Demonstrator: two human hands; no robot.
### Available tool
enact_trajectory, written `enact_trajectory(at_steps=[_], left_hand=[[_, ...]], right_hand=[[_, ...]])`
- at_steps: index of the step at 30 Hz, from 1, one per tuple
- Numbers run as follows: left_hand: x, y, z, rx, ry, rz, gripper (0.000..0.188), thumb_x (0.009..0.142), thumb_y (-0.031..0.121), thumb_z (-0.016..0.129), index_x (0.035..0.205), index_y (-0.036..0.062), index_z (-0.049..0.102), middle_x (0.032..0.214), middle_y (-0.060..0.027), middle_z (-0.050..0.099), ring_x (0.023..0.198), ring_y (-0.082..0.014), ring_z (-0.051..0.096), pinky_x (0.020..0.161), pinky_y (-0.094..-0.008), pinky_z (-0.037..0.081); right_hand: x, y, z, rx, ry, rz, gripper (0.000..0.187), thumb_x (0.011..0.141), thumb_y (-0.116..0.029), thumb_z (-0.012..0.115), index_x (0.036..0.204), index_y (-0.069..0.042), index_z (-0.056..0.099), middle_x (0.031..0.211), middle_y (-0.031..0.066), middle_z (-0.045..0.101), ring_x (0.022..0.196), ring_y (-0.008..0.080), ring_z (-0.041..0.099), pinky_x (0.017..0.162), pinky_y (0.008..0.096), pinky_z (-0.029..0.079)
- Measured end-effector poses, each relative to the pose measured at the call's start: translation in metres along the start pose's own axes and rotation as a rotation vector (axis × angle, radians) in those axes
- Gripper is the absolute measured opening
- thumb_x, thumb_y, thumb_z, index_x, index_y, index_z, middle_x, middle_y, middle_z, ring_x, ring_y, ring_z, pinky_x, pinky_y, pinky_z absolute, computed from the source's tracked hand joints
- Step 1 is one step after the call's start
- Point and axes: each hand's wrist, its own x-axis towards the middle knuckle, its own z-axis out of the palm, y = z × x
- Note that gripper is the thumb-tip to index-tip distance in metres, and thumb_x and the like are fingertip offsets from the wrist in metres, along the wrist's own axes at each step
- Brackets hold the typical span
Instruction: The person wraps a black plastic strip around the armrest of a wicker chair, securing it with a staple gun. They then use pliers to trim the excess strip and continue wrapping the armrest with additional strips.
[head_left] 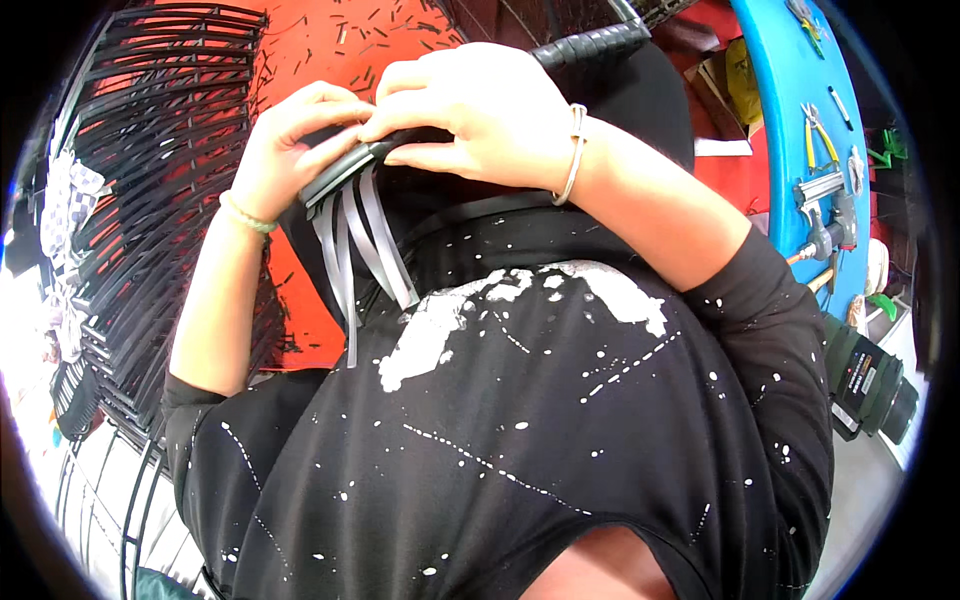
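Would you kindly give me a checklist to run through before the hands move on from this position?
1. Left hand on the black piece: ok, thumb and fingers are at it.
2. Right hand on the same piece: ok, close beside the left.
3. Far side of the piece sound: cannot tell, hidden from this view.
4. Grey strips gathered together: not ok, they hang spread apart below the piece.
5. Yellow-handled pliers clear of the hands: ok, lying on the blue table.
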Motion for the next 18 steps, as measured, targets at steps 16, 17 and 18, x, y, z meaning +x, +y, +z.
enact_trajectory(at_steps=[16, 17, 18], left_hand=[[0.007, 0.038, -0.019, 0.63, 0.236, 0.375, 0.035, 0.077, -0.009, 0.075, 0.11, 0.0, 0.073, 0.103, -0.0144, 0.07, 0.091, -0.0271, 0.07, 0.079, -0.033, 0.058], [0.007, 0.038, -0.019, 0.623, 0.237, 0.365, 0.035, 0.077, -0.009, 0.075, 0.11, 0.0, 0.073, 0.103, -0.0146, 0.07, 0.092, -0.0271, 0.07, 0.079, -0.0331, 0.058], [0.006, 0.038, -0.018, 0.616, 0.239, 0.354, 0.034, 0.077, -0.009, 0.075, 0.11, 0.0, 0.073, 0.104, -0.0148, 0.07, 0.092, -0.0271, 0.071, 0.079, -0.0333, 0.058]], right_hand=[[-0.036, -0.056, 0.0, 0.613, 0.032, 0.39, 0.042, 0.084, -0.013, 0.076, 0.124, -0.004, 0.065, 0.078, 0.0055, 0.063, 0.065, 0.0222, 0.059, 0.066, 0.0352, 0.052], [-0.034, -0.059, -0.002, 0.67, 0.004, 0.493, 0.043, 0.084, -0.014, 0.076, 0.125, -0.004, 0.064, 0.079, 0.0043, 0.063, 0.063, 0.0201, 0.058, 0.064, 0.0344, 0.051], [-0.035, -0.055, 0.004, 0.601, 0.081, 0.451, 0.048, 0.085, -0.012, 0.075, 0.129, -0.004, 0.061, 0.08, 0.0046, 0.064, 0.057, 0.0169, 0.055, 0.059, 0.0319, 0.049]])
